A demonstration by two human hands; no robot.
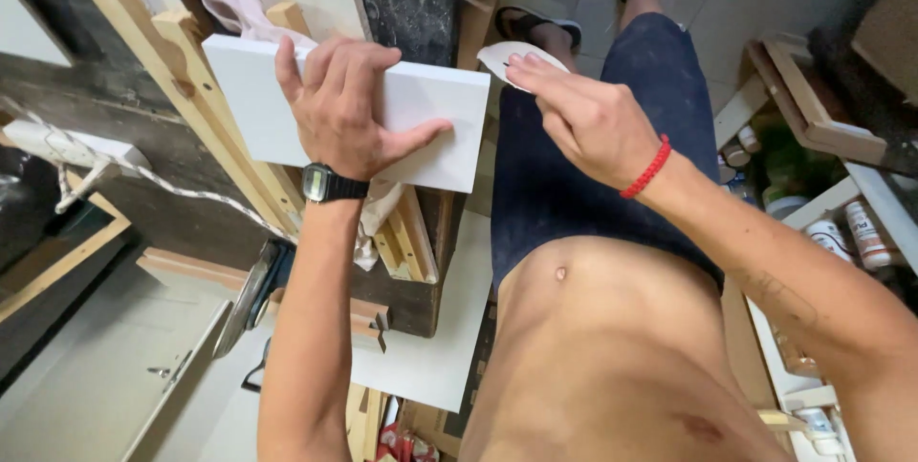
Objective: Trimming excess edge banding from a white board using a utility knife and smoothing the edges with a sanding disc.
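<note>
Head view: left hand (349, 103) grips white board (430, 127); right hand (588, 118) presses small white pad (497, 55) near its far edge; surface already smooth-looking.

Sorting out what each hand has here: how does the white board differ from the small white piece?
The white board is large, rectangular and thick; the small white piece is thin and rounded. The left hand grips the board with spread fingers; the right hand presses fingertips on the piece. Both are white.
</note>
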